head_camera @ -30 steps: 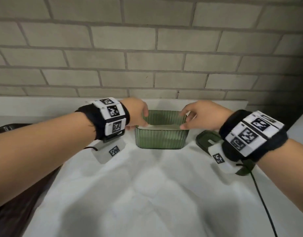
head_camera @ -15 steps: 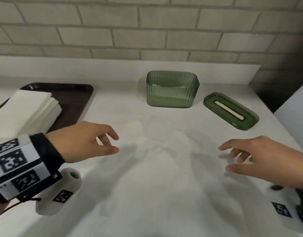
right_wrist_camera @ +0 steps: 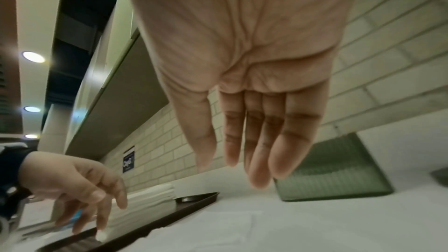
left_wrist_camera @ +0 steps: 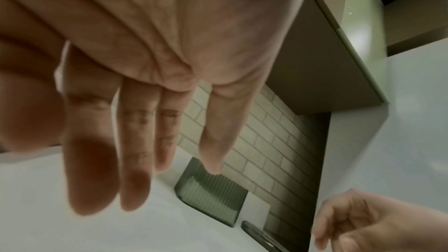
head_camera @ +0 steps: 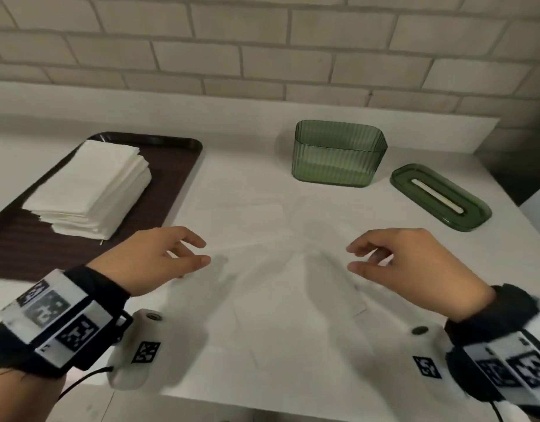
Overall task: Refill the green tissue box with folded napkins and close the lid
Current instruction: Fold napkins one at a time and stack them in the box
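Note:
The green ribbed tissue box [head_camera: 338, 155] stands open at the back of the white table, a layer of napkins showing low through its wall. Its green slotted lid [head_camera: 439, 196] lies flat to the box's right. A stack of white folded napkins [head_camera: 92, 185] sits on a dark tray [head_camera: 177, 166] at the left. My left hand [head_camera: 168, 254] hovers empty over the table near the tray's front right, fingers relaxed. My right hand [head_camera: 384, 257] hovers empty in front of the lid, fingers relaxed. The wrist views show the box [left_wrist_camera: 211, 193] [right_wrist_camera: 332, 170] far ahead of straight fingers.
A brick wall [head_camera: 262, 50] and a raised white ledge [head_camera: 201, 111] close off the back. The table's right edge drops off past the lid. A creased white cloth [head_camera: 278, 269] covers the table between my hands.
Both hands have pulled back from the box's rim toward the table's front and now hover apart and empty. The view has dropped, so the tray and napkin stack show.

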